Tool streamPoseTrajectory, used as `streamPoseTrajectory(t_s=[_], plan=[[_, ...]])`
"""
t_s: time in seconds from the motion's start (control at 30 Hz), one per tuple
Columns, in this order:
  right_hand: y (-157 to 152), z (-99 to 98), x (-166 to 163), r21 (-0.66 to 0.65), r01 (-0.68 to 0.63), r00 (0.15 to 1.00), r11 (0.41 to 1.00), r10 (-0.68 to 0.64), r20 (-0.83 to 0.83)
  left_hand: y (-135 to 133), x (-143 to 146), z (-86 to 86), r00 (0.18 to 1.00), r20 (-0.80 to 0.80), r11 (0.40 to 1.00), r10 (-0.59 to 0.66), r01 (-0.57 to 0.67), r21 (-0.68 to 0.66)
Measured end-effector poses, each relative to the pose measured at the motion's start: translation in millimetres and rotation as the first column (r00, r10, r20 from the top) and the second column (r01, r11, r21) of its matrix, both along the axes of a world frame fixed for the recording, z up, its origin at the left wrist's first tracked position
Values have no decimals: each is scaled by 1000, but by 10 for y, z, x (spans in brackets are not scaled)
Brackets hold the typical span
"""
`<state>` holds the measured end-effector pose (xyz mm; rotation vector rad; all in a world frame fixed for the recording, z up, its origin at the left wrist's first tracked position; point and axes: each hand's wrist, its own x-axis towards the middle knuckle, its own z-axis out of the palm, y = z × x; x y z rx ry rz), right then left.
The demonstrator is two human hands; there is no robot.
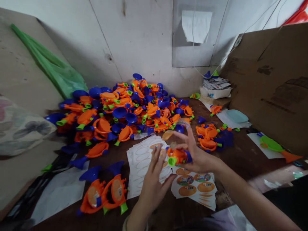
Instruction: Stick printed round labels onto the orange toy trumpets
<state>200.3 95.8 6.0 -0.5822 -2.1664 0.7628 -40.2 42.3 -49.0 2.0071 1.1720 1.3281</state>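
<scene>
- A large cardboard box (271,93) stands on the right, its dark printed marks too blurred to read.
- A broad heap of orange and blue toy trumpets (125,106) lies on the dark table (166,208), against the wall.
- The right hand (196,155) reaches in from the lower right, forearm slanting, index finger raised and lower fingers curled around a toy trumpet, which it grips in front of the person, above the sheets.
- The left hand (152,184) rises from below with the wrist bent slightly, fingers extended upward and thumb spread wide; it is loosely open, with nothing seen in its grasp. Whether its fingertips touch the trumpet cannot be told.
- White sheets (137,166) with oval outlines lie beneath the fingers.
- Label sheets (179,192) beside them carry orange and multicoloured ovals, their print illegible.
- A white carton (218,93) at the back shows "PIN" in blue.
- The held toy trumpet (179,155) points its green mouthpiece toward the person.
- A blurred orange oval (167,135) shows near the right index fingertip.
</scene>
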Motion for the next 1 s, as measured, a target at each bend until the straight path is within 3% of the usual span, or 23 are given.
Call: streamPoseTrajectory(t_s=[0.1, 0.17, 0.27, 0.33, 0.4, 0.47, 0.53, 0.63, 0.77, 0.9, 1.0], plan=[[-245, 1, -124, -77, -67, 998, 995, 67, 2, -24, 29, 80, 996, -19, 993, -88, 90, 81], [-330, -76, -173, -105, 55, 998, 993, -59, -36, -63, 14, 103, 998, 51, 999, -35, 33, 36], [-434, -229, -259, -183, 300, 913, 936, -338, -228, -127, -28, 118, 947, 263, 982, 185, -167, -87], [-519, -337, -326, -286, 335, 845, 898, -420, -331, -150, -55, 121, 824, 421, 923, 378, -297, -246], [-604, -462, -375, -340, 312, 842, 887, -424, -333, -149, -79, 120, 637, 545, 832, 545, -331, -444], [-651, -613, -385, -266, 328, 879, 906, -396, -266, -129, -104, 111, 460, 623, 768, 633, -269, -582], [-622, -778, -354, -88, 391, 907, 916, -400, -135, -111, -132, 97, 362, 662, 749, 656, -208, -629], [-413, -999, -269, 105, 398, 910, 911, -406, 78, -115, -172, 88, 334, 678, 751, 655, -183, -635], [42, -1153, -91, 140, 381, 901, 914, -401, 167, -162, -196, 153, 348, 685, 758, 640, -146, -635], [396, -1100, 289, 126, 483, 851, 866, -499, 165, -197, -182, 261, 293, 687, 737, 664, -104, -668], [456, -956, 577, 106, 587, 798, 802, -596, 90, -225, -149, 286, 290, 709, 750, 643, -56, -659]])
